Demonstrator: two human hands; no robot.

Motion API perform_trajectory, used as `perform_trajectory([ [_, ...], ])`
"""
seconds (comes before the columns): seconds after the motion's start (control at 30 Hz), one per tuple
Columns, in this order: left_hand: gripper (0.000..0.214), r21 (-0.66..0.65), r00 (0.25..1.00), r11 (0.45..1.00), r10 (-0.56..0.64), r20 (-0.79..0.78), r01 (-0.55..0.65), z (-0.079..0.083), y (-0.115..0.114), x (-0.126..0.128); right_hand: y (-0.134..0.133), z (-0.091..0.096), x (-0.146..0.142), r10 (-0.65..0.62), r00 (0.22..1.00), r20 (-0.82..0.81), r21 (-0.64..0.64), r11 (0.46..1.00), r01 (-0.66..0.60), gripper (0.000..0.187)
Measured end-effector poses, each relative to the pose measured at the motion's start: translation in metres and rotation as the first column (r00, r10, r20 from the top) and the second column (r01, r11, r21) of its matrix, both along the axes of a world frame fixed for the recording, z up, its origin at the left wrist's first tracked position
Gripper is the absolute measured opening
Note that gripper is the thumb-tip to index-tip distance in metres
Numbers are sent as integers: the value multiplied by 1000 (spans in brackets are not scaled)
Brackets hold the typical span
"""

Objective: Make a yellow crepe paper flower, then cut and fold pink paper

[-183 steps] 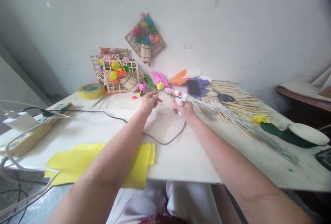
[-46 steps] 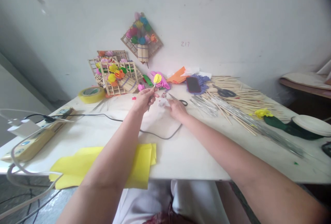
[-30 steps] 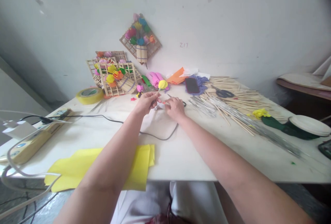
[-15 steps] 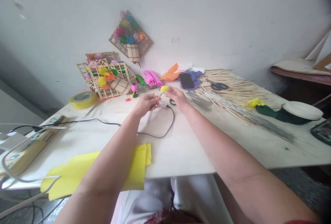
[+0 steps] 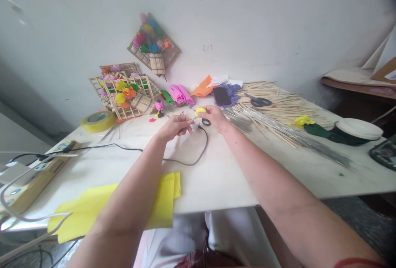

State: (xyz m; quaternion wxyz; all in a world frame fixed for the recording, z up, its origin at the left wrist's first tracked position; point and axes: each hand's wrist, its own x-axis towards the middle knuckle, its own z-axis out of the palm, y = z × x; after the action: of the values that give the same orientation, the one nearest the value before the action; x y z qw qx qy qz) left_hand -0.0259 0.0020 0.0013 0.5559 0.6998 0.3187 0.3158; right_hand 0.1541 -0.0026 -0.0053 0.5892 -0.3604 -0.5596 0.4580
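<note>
My right hand is closed in a pinch on a small yellow crepe-paper flower, above the middle of the table. My left hand faces it from the left, its fingertips pinched on what looks like the thin stem below the flower; the detail there is blurred. Just under the hands lies a white plug-like piece with a black cord running from it. Beside my right fingers is a black ring-shaped handle. A sheet of yellow crepe paper rests beneath my left forearm.
Stick frames with paper flowers lean at the back left, near a tape roll and a power strip. Rightward lie a phone, scissors, wooden sticks, wires and a white-lidded tub.
My right hand and the yellow flower have shifted slightly right and down. The left fingertips have moved a little right, staying close to the flower. The view has turned slightly.
</note>
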Motion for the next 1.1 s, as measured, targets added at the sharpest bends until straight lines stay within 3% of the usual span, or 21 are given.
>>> perform_trajectory([
  [0.17, 28, 114, 991, 989, 107, -77, -97, 4, -3, 5, 4, -4, -4, -96, 995, -25, 6, 995, 97, 26],
  [0.33, 29, 329, 945, 925, 265, -192, -192, 3, 0, 9, 7, -5, -9, -209, 977, -36, -7, 978, 209, 23],
  [0.5, 26, 581, 871, 797, 394, -294, -164, 3, 1, 13, 5, -5, -13, -294, 955, -48, -48, 955, 292, 20],
  [0.67, 29, 738, 761, 653, 563, -323, -170, 5, -2, 13, 2, -3, -15, -311, 946, -95, -114, 947, 300, 21],
  [0.8, 33, 862, 639, 457, 735, -227, -219, 5, -4, 12, 0, 1, -16, -302, 939, -166, -178, 945, 273, 23],
  [0.9, 33, 919, 618, 328, 775, -130, -218, 5, -5, 12, 0, 1, -16, -299, 931, -208, -214, 943, 255, 24],
  [1.0, 32, 941, 639, 279, 763, -98, -189, 4, -5, 12, 0, 0, -17, -284, 932, -227, -214, 948, 236, 23],
  [1.1, 32, 926, 655, 318, 747, -113, -203, 4, -3, 10, 1, 0, -16, -272, 944, -186, -191, 953, 237, 26],
])
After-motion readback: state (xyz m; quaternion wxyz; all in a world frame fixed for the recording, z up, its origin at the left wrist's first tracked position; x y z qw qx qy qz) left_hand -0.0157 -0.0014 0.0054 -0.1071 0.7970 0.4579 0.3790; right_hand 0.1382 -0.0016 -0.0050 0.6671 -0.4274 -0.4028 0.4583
